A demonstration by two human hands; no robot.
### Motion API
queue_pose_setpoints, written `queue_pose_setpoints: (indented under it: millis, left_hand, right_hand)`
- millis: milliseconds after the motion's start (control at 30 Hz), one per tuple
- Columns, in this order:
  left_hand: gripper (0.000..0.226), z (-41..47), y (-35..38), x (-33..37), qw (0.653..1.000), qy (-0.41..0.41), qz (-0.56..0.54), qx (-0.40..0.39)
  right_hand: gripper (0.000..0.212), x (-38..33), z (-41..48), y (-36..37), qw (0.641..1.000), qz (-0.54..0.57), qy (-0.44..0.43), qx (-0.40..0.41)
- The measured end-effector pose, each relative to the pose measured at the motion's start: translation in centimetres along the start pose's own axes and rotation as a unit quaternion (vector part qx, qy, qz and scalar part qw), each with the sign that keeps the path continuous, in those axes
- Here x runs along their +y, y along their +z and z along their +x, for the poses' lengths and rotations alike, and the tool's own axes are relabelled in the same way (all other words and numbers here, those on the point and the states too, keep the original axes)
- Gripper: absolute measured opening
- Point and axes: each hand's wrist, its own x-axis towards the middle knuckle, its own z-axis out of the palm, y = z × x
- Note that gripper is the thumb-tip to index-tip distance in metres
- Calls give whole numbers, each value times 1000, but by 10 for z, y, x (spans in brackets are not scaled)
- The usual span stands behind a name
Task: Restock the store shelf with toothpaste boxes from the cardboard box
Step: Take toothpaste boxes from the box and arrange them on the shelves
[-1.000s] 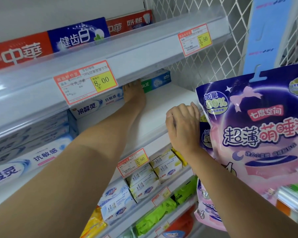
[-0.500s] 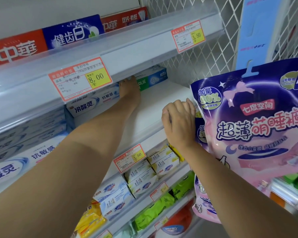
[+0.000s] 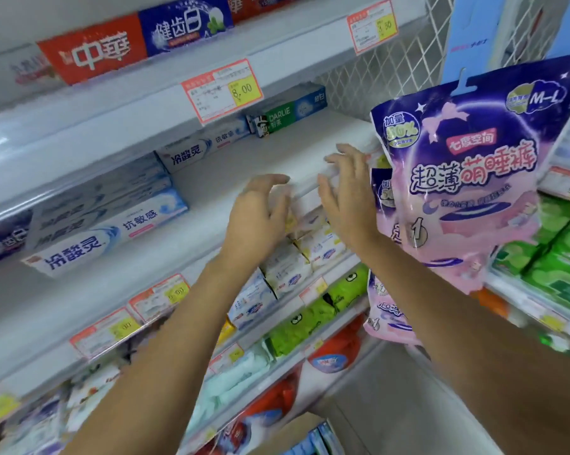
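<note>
A green and blue toothpaste box [image 3: 292, 114] lies at the back right of the white shelf [image 3: 231, 169]. White and blue toothpaste boxes [image 3: 113, 221] are stacked at the shelf's left, with one more [image 3: 198, 147] behind them. My left hand [image 3: 260, 215] hangs in front of the shelf's front edge, fingers loosely curled, holding nothing. My right hand [image 3: 346, 188] is beside it at the same edge, fingers spread and empty. The cardboard box [image 3: 296, 435] with blue boxes inside shows at the bottom.
A large purple and pink hanging pack [image 3: 464, 192] hangs right of my right hand. Red and blue toothpaste boxes [image 3: 132, 44] fill the shelf above. Soap packs [image 3: 287, 267] and green packs [image 3: 313, 320] sit on lower shelves. Wire mesh [image 3: 359, 77] backs the shelf.
My left hand has drawn back from the green and blue box at the shelf's rear to the front edge. My right hand lifted off the edge and opened. The camera tilted down.
</note>
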Motion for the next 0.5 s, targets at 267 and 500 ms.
queue_pose_setpoints:
  millis: [267, 500]
  left_hand:
    - [41, -196, 27, -85, 985, -58, -116, -111]
    - [22, -332, 104, -190, 915, -299, -54, -264]
  right_hand:
    - [62, -1, -217, 4, 960, -70, 86, -257]
    - [31, 17, -406, 22, 754, -114, 362, -536]
